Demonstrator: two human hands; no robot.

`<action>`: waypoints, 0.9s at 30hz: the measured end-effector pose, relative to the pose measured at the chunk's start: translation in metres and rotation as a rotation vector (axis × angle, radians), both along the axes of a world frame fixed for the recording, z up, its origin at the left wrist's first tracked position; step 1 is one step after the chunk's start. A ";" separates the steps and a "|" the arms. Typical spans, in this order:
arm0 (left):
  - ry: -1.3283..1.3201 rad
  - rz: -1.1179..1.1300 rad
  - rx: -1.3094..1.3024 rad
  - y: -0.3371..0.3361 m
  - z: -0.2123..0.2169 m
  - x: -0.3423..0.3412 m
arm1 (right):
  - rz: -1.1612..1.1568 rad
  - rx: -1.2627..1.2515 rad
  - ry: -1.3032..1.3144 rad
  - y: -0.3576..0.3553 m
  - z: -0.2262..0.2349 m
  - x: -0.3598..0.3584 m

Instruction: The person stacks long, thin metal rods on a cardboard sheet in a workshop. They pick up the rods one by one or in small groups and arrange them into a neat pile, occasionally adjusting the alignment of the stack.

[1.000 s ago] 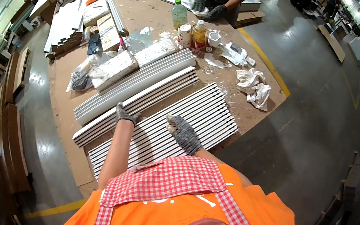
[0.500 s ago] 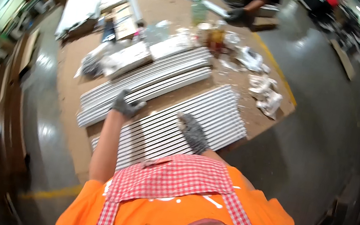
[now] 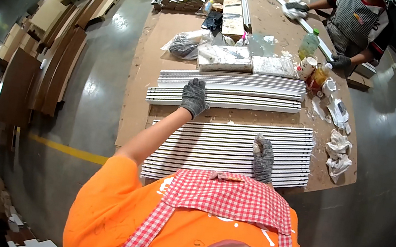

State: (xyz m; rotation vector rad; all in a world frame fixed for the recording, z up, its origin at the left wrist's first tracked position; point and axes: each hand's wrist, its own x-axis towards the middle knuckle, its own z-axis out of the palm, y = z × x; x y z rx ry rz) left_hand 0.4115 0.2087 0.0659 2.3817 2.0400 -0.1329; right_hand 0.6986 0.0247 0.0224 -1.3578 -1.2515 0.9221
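Observation:
My left hand [image 3: 194, 99], in a grey knit glove, lies on a far stack of white slats [image 3: 249, 100]. Its fingers are stretched forward over the dark-lined edges. Closer to me, a wide row of white slats [image 3: 215, 145] lies side by side on the cardboard-covered table. Over the right part of that row rests my right hand [image 3: 263, 160], also gloved, its fingers drawn together. Something pale shows at its fingertips, too small to make out.
Beyond the stacks stand white-smeared blocks [image 3: 225, 57], a plastic bag [image 3: 188, 43], a green bottle [image 3: 309, 44] and an amber bottle [image 3: 318, 78]. Crumpled white cloths [image 3: 339, 152] lie at the right edge. Across the table, a co-worker's gloved hands [image 3: 341, 62] touch a long white slat.
The view has turned, so the table now appears straighter. My left hand has shifted from the near side of the far stack onto its top. My right hand stays over the near row.

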 end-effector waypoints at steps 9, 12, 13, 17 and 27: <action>-0.102 -0.202 0.057 0.017 -0.032 0.005 | 0.003 -0.005 -0.019 -0.001 -0.009 0.006; -0.071 -0.271 0.168 0.023 -0.044 0.006 | -0.011 0.001 0.026 0.001 -0.014 0.001; -0.100 -0.298 0.144 0.024 -0.036 0.018 | -0.058 0.009 -0.050 -0.002 -0.015 0.003; -0.196 -0.286 0.190 0.018 -0.033 0.023 | -0.010 -0.035 0.069 -0.004 0.008 -0.001; -0.133 -0.401 0.305 0.012 -0.055 0.020 | 0.000 0.006 0.003 0.000 -0.007 0.001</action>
